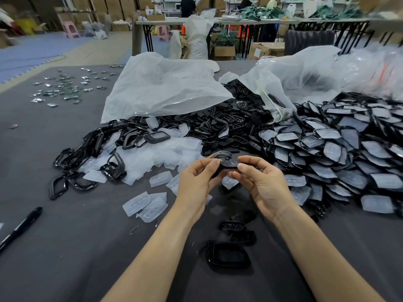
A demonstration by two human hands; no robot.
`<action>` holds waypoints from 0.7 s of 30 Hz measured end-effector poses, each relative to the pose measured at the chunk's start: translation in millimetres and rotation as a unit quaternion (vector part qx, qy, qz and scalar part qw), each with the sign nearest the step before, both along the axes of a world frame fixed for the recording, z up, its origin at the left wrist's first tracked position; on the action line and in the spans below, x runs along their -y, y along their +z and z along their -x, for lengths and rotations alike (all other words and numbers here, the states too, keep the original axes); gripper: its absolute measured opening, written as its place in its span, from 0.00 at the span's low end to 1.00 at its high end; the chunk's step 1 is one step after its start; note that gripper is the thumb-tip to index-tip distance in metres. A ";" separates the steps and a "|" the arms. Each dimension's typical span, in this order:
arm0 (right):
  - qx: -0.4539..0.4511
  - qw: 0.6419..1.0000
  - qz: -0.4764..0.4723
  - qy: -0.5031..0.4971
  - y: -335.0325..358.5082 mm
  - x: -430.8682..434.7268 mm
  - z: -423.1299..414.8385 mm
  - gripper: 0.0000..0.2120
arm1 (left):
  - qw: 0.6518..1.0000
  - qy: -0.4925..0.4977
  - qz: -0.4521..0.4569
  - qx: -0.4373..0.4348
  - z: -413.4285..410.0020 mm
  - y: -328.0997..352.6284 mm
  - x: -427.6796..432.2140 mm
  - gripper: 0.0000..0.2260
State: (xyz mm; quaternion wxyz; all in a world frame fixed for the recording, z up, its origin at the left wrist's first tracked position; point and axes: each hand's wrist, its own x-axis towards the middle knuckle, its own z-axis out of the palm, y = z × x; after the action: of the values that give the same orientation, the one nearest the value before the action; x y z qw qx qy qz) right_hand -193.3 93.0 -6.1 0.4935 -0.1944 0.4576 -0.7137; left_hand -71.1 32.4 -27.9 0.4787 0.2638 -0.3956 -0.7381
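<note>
Pinching a black key-fob shell (226, 164) just above the tabletop (87, 247): left grip (196, 182) and right grip (260, 182) each clamp one end. Judged light, stiff, slick plastic; best held by the rim edges.

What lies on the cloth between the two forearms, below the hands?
In the head view: small black button frames and, nearer the camera, a larger black shell, on grey cloth. Above them the left hand and right hand pinch a black part.

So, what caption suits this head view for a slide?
Left hand and right hand hold a black plastic part over a table heaped with black frames and clear inserts.
</note>
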 end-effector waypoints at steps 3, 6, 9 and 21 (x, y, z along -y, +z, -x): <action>0.002 1.000 -0.001 -0.007 0.0 -0.4 0.2 0.05 | 1.000 -0.007 0.013 0.005 1.7 -1.5 -1.2 0.10; -0.005 1.000 0.003 -0.017 -1.5 -0.2 -0.4 0.07 | 0.999 -0.016 0.037 0.026 3.0 -3.1 -3.9 0.12; -0.016 0.999 0.018 -0.026 -2.2 -0.4 -0.2 0.09 | 0.998 -0.011 0.047 0.036 3.0 -2.8 -4.4 0.14; 0.022 0.999 0.024 -0.008 2.1 0.0 -3.1 0.10 | 0.998 -0.013 0.030 0.056 3.4 -4.8 -2.1 0.20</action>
State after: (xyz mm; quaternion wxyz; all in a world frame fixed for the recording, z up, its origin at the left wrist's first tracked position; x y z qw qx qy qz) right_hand -190.2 93.0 -4.1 0.4929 -0.1869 0.4305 -0.7327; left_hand -74.5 34.5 -32.8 0.4536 0.2849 -0.4470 -0.7164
